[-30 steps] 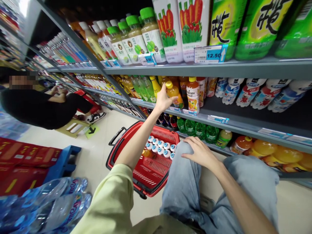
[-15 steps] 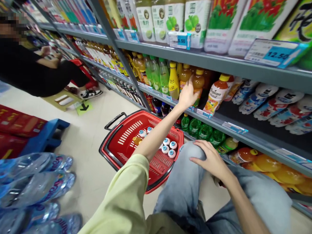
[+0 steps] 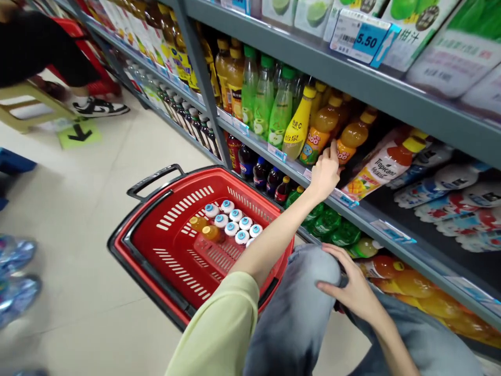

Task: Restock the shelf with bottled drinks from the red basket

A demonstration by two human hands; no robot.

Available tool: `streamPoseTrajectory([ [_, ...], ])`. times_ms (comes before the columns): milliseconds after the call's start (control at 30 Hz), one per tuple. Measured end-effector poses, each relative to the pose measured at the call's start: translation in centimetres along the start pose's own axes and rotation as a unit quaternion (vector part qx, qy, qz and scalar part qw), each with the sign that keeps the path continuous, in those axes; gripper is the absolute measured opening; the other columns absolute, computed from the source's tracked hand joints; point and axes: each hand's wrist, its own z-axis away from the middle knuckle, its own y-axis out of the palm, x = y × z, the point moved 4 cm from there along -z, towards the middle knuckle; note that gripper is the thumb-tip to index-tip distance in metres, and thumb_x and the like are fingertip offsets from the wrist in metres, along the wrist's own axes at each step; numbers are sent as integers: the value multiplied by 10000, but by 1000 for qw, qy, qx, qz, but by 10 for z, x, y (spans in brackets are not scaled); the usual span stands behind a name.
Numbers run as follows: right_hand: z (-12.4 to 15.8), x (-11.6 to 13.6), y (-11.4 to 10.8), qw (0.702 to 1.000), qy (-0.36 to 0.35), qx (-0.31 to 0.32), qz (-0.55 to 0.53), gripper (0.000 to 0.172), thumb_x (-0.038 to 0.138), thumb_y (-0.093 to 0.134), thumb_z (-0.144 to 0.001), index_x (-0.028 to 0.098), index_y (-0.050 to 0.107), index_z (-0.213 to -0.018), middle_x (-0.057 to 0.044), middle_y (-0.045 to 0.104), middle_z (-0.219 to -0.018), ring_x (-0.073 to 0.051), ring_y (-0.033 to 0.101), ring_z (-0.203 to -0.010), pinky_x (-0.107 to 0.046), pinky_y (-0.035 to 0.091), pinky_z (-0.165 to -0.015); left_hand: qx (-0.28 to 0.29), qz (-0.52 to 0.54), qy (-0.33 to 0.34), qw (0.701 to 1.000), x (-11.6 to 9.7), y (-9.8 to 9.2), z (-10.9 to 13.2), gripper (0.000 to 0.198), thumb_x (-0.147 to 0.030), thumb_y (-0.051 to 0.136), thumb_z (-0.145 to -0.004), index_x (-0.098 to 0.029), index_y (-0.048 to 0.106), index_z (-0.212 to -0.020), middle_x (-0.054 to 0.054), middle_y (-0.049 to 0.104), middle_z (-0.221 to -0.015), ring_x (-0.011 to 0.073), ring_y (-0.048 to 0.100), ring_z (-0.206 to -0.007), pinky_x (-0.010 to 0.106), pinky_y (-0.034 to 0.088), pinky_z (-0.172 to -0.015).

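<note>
My left hand (image 3: pixel 325 173) reaches to the shelf edge. Its index finger is stretched up against the label of an orange Qoo juice bottle (image 3: pixel 355 137), with the thumb apart near the bottle's base; the other fingers are partly hidden. No grip on the bottle shows. Just left stand another Qoo bottle (image 3: pixel 324 122) and a yellow soda bottle (image 3: pixel 299 124). A Tropicana bottle (image 3: pixel 385 164) is to the right. My right hand (image 3: pixel 354 290) rests on my knee, thumb and fingers spread. Beside the knee, a red shopping basket (image 3: pixel 168 261) holds several white-capped bottles (image 3: pixel 235 215) and two orange-capped bottles (image 3: pixel 211 232).
Green apple soda bottles (image 3: pixel 264 96) stand further left on this shelf. Price tags (image 3: pixel 364 36) line the shelf edges (image 3: pixel 289 47). Green and orange bottles lie on the lowest shelf. A person sits on a stool (image 3: pixel 37 102) at upper left; wrapped water bottles (image 3: pixel 15 277) stand at the left edge.
The view has come closer to the shelf and basket. My left hand has slid down from the Qoo bottle's upper part to its lower label. My right hand stays on the knee.
</note>
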Motion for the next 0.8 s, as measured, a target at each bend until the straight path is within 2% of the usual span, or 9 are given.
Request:
streamPoseTrajectory([
  [200, -4, 1, 0, 1000, 8, 18, -21, 708, 474, 840, -808, 292, 555, -1430, -110, 557, -1521, -306, 549, -1412, -477, 450, -1192, -2, -8, 12, 1000, 1, 7, -1, 736, -172, 497, -989, -193, 188, -1656, 172, 501, -1533, 312, 604, -1309, 408, 569, -1029],
  [567, -7, -2, 1, 999, 14, 35, -39, 746, 512, 833, -808, 299, 523, -1451, -99, 545, -1534, -296, 523, -1437, -457, 416, -1218, 19, -20, 13, 1000, 0, 9, -6, 802, -65, 442, -946, -187, 132, -1675, 196, 503, -1511, 311, 619, -1268, 424, 600, -985],
  [800, -9, 0, 2, 998, 26, 47, -43, 761, 532, 827, -803, 274, 522, -1450, -127, 537, -1539, -321, 518, -1440, -490, 404, -1223, 27, 27, 24, 999, 0, 5, -7, 827, -71, 456, -939, -258, 129, -1675, 198, 499, -1521, 324, 598, -1319, 429, 589, -994],
])
